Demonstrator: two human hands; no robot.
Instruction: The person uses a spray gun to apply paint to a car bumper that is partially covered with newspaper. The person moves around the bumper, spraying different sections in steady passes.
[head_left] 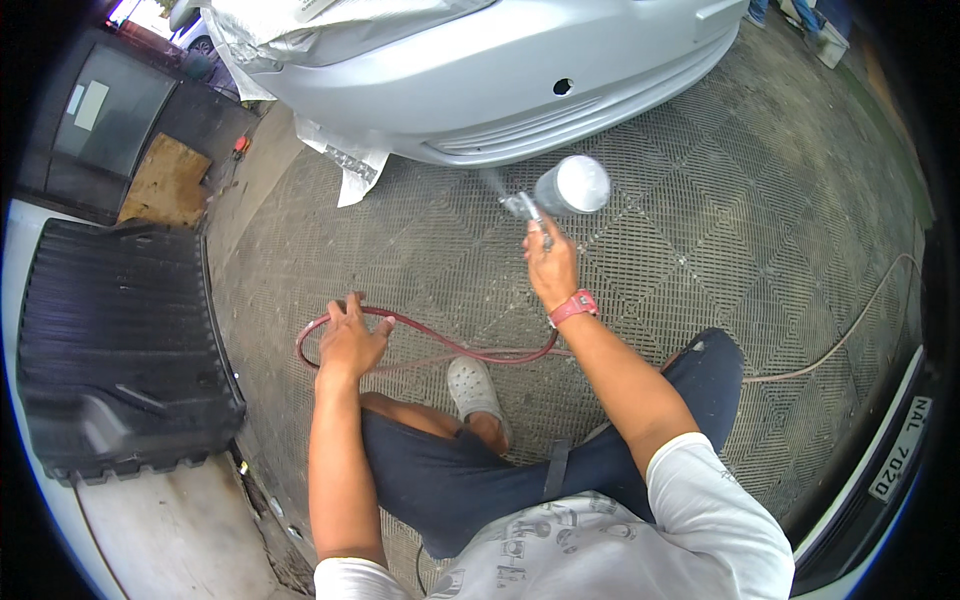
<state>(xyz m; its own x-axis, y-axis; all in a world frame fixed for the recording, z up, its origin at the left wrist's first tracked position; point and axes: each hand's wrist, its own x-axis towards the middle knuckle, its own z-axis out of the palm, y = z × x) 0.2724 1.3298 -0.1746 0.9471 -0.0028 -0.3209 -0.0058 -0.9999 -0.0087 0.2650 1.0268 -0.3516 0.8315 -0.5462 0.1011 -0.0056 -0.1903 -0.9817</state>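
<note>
My right hand (552, 268), with a pink-red watch at the wrist, is closed around the handle of a spray gun (522, 206). A round cup with a whitish lid (583, 186) sits on the gun, and a faint mist shows at its nozzle. The gun points toward the lower edge of a silver-grey car bumper (430, 105), apart from it. Lower left, my left hand (350, 342) has its fingers curled over a dark red hose (440, 336), thumb held apart; the grip is partly hidden. From there the hose loops and runs back toward my right hand.
Masking sheets (345, 165) hang at the bumper's left end. A black ribbed plastic panel (120, 340) stands at the left, near a brown board (165, 182). A thin hose (840, 340) trails across the grid-patterned floor mat (700, 230). Another vehicle's edge (890, 450) is at lower right; a person's legs show top right.
</note>
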